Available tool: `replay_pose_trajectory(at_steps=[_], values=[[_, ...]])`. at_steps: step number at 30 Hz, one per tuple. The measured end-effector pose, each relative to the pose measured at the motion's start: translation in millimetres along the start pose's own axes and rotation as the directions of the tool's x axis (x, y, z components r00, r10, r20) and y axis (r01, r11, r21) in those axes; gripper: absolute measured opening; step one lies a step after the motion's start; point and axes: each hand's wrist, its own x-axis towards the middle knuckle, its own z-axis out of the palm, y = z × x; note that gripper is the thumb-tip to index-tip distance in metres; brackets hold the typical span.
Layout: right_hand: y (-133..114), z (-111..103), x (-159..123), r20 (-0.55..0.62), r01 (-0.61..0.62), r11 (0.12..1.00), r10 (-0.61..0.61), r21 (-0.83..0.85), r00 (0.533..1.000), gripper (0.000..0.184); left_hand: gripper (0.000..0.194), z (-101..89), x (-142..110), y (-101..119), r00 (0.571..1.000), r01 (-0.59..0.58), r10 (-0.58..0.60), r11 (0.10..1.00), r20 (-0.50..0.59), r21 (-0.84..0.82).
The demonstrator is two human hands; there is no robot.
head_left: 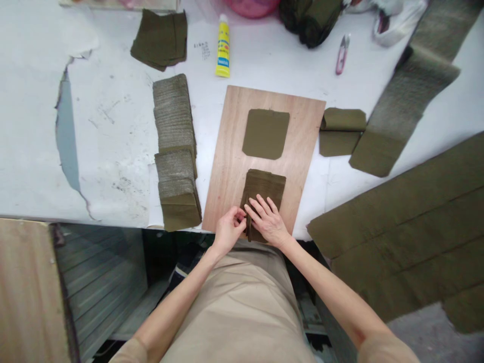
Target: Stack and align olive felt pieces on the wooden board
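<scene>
An olive-green fabric piece [266, 182] lies on the near part of a wooden board [223, 171], its left edge folded up. My left hand [230, 228] pinches that folded edge between thumb and fingers. Spread flat over the same piece, my right hand [267, 222] presses it down with its fingers apart. Farther up the board is a flat olive patch [265, 134] with clipped corners. The lower end of the worked piece is partly hidden by my right hand.
Left of the board, overlapping fabric pieces [176, 126] run in a column; more pieces [161, 39] lie behind. A yellow glue tube [223, 48] and pink thread snips [342, 55] lie at the back. Folded fabric [342, 128], a long strip [397, 111] and large panels [408, 227] occupy the right.
</scene>
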Motion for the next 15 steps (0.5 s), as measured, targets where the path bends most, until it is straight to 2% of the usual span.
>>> replay_pose_trajectory(at_steps=[6,15], values=[[0.4,-0.1,0.0,0.007,-0.004,1.0,0.004,0.008,1.0,0.056,0.015,-0.6,-2.8,-0.3,0.995,-0.093,0.095,0.991,-0.011,0.099],[-0.2,-2.4,0.5,0.01,-0.002,1.0,0.002,0.002,1.0,0.054,0.016,-1.0,-6.9,7.5,0.992,-0.101,0.117,0.957,-0.043,0.27]])
